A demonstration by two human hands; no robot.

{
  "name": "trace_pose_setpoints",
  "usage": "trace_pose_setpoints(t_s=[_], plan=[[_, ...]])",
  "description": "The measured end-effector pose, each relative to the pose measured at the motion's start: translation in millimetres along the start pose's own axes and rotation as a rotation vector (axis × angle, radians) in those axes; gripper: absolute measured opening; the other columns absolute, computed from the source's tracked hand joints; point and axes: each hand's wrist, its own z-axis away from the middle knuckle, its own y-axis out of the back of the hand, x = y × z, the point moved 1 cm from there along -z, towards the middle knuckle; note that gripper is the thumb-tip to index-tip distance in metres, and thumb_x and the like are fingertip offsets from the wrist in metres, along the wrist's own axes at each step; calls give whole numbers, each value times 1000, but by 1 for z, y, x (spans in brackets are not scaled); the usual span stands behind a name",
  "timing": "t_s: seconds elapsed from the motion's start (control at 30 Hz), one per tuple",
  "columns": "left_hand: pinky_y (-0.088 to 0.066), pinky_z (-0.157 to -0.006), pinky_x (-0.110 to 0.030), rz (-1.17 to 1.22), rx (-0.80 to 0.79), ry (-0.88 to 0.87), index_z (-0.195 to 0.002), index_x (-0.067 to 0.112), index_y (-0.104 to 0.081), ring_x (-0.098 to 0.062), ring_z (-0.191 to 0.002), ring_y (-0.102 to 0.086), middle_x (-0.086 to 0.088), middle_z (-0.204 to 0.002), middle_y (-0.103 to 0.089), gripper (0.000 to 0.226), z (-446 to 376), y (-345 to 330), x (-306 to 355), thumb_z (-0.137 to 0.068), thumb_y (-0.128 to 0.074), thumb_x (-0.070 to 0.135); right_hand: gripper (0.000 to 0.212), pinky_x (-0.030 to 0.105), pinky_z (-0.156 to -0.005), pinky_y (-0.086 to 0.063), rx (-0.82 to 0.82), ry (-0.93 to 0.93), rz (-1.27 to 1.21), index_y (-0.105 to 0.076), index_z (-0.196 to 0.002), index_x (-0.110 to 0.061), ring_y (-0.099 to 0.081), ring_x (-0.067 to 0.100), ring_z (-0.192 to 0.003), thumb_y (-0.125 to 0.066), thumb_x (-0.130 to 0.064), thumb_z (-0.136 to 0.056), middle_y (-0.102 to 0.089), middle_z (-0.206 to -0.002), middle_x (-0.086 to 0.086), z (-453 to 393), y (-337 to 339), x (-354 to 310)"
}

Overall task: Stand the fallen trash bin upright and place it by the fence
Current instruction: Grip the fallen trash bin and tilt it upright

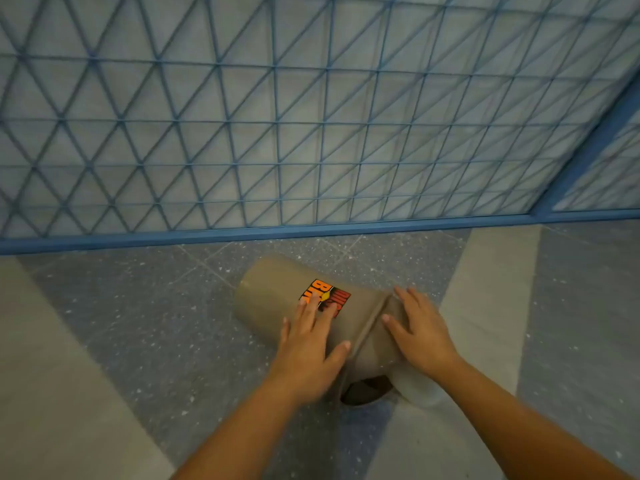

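A tan cylindrical trash bin (277, 296) lies on its side on the floor, its closed bottom pointing toward the fence and its dark open mouth toward me. An orange and red sticker shows on its upper side. My left hand (311, 344) lies flat on the bin's body, fingers spread over the sticker. My right hand (415, 327) rests on the lid band near the mouth, fingers apart. Neither hand is closed around the bin. The blue wire-mesh fence (311, 133) stands just beyond the bin.
The fence's blue bottom rail (242, 233) runs across the floor a short way behind the bin, and a blue post (588, 150) rises at the right. The floor is grey speckled tile with pale bands at left and right. A whitish object lies beside the bin's mouth.
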Motion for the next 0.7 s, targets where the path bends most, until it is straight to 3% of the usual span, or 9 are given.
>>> trace_pose_setpoints(t_s=[0.13,0.33,0.57,0.7], plan=[[6,-118,-46,-24,-28,13,-149,34,-18,-16,-147,17,6,-161,15,67,-5,-22,4,-87,-32,56,59,45,-112,-27,-25,-31,-46,-31,-144,-22,-36,23,-137,-44,-46,-92,-40,-149,6,-1,-4,9],[-7,-118,-46,-32,-14,2,-146,38,-24,-22,-149,10,5,-163,5,54,-5,-45,9,-92,-32,44,60,41,-115,-25,-24,-22,-98,-32,-144,-16,-31,22,-139,-46,-42,-93,-35,-152,7,-2,-14,14],[-18,-118,-43,252,101,47,-126,26,-53,-18,-149,-9,8,-155,-31,34,5,-41,20,-92,-48,28,59,36,-114,-25,-41,-46,-156,-37,-142,-13,-36,23,-135,-53,-37,-91,-38,-148,9,-4,-11,10],[-20,-117,-41,341,209,78,-119,17,-60,-19,-147,-21,1,-148,-44,29,2,-28,26,-92,-49,20,48,21,-99,-35,-115,-29,-165,-50,-134,-16,-51,20,-120,-58,-29,-88,-54,-135,9,-10,3,1]])
